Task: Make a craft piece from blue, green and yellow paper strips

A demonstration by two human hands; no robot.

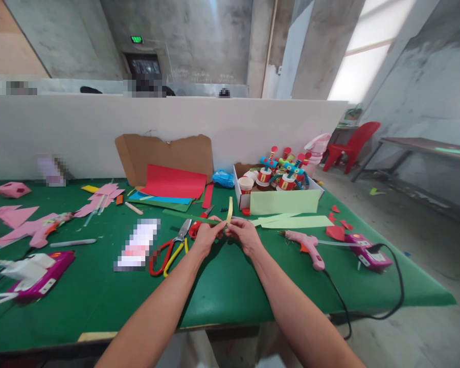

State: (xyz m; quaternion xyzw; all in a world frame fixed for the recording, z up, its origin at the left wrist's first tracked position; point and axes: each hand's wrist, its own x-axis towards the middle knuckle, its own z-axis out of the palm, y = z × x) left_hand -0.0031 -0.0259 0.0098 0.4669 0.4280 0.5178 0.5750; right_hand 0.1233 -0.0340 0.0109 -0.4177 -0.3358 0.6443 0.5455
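Observation:
My left hand point(209, 237) and my right hand point(246, 235) meet above the green table, fingertips pinched together. Between them a narrow pale yellow paper strip point(230, 208) stands upright, and a dark green paper strip point(189, 216) runs leftward from the fingers. The exact point where the strips join or cross is hidden by the fingertips. Beside my left hand lie scissors with red and yellow handles point(167, 258) and a second, red-handled pair point(198, 228). Pale green paper strips point(297, 222) lie to the right of my right hand.
A white box point(239, 191) holds several small cup figures with springs. Red paper point(174, 182) lies before a cardboard sheet point(163, 153). On the right are a pink glue gun point(305, 246) and a purple power strip point(368, 252); another power strip point(42, 283) sits left.

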